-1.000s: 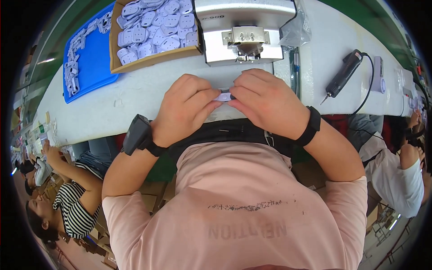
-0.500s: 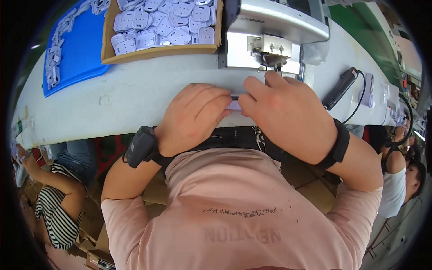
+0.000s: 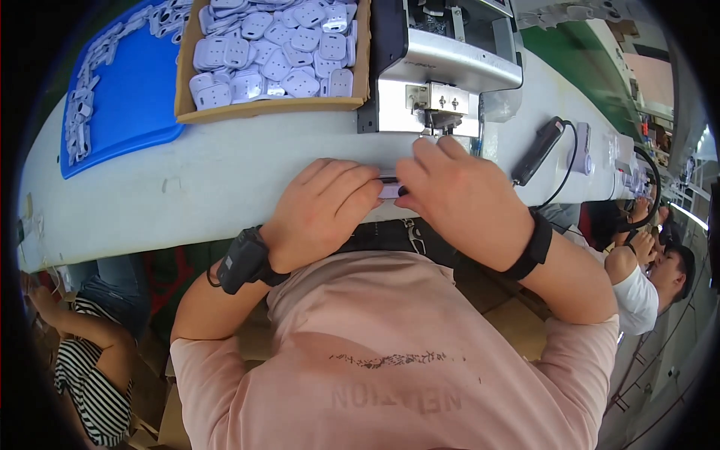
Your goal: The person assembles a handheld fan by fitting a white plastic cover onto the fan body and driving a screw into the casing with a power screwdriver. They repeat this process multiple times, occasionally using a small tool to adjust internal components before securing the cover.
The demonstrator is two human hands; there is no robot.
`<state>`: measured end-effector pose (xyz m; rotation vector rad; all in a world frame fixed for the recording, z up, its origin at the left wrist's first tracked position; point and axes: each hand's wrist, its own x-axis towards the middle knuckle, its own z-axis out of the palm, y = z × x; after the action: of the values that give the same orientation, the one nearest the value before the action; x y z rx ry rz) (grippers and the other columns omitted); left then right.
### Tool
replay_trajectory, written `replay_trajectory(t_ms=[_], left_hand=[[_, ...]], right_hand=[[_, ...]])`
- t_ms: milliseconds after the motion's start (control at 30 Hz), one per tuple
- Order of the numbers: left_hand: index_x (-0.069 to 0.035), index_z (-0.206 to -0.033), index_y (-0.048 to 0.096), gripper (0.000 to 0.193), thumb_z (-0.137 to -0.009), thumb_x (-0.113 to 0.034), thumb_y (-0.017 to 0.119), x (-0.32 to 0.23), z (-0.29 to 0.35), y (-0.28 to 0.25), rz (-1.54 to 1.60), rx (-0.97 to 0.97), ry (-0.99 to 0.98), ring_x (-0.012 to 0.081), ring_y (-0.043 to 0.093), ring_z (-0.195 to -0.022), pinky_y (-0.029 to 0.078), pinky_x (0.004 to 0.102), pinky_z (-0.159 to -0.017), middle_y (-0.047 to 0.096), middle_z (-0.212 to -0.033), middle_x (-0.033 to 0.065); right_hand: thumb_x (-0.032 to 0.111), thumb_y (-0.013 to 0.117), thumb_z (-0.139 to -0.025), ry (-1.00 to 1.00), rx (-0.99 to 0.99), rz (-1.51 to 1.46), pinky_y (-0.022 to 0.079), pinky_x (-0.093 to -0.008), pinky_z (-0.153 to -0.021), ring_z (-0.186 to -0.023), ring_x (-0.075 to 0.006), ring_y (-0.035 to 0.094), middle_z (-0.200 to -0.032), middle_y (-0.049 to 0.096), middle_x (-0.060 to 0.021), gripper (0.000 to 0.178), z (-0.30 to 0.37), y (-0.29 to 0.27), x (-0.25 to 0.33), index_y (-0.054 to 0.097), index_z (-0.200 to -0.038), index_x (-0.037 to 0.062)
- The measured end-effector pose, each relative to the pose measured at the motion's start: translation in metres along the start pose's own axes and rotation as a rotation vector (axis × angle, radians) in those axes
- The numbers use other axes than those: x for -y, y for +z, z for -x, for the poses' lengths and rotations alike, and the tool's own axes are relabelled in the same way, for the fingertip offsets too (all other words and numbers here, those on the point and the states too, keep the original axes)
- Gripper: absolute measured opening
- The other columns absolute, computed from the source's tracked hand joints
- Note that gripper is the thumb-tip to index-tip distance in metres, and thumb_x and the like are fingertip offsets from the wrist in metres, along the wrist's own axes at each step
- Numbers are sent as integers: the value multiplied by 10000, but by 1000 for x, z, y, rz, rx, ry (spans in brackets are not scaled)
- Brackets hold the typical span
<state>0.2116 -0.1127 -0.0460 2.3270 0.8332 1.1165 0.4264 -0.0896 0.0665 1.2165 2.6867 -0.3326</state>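
A small pale piece with a dark upper edge [image 3: 389, 190] shows between my two hands at the table's front edge; most of it is covered by fingers, so its kind is hidden. My left hand [image 3: 324, 206] closes on its left end, fingers bent together. On the other end, my right hand [image 3: 459, 196] grips with thumb and curled fingers. Just beyond my right fingertips stands a metal bench machine [image 3: 457, 56], its steel clamp block [image 3: 444, 100] above thin pins.
A cardboard box [image 3: 270, 109] full of white rounded plastic plates stands far left, beside a blue tray [image 3: 127, 112] with small white parts along its edge. A black cabled handheld tool [image 3: 540, 152] lies right. Other people sit at both sides.
The view has shifted a little, so the table things sit lower in it. My hands stay together on the small piece, with slight finger movement.
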Motion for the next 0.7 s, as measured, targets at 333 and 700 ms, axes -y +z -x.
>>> replay_trajectory(t_ms=[333, 700], left_hand=[[-3, -1074, 642, 311, -807, -64, 791, -2, -2, 10, -150, -96, 27, 315, 676, -947, 548, 407, -823, 686, -1071, 128], [-16, -1129, 599, 351, -831, -17, 785, -4, 5, 18, -249, -94, 45, 329, 671, -951, 553, 412, -850, 689, -1072, 130]], right_hand=[[141, 790, -824, -244, -299, -60, 556, -378, -731, -887, -259, 634, -928, 580, -69, 222, 10, 37, -21, 637, -963, 62], [104, 785, -859, -273, -464, -150, 566, -377, -812, -964, -281, 662, -1027, 639, -83, 239, 18, 58, -20, 675, -1064, 47]])
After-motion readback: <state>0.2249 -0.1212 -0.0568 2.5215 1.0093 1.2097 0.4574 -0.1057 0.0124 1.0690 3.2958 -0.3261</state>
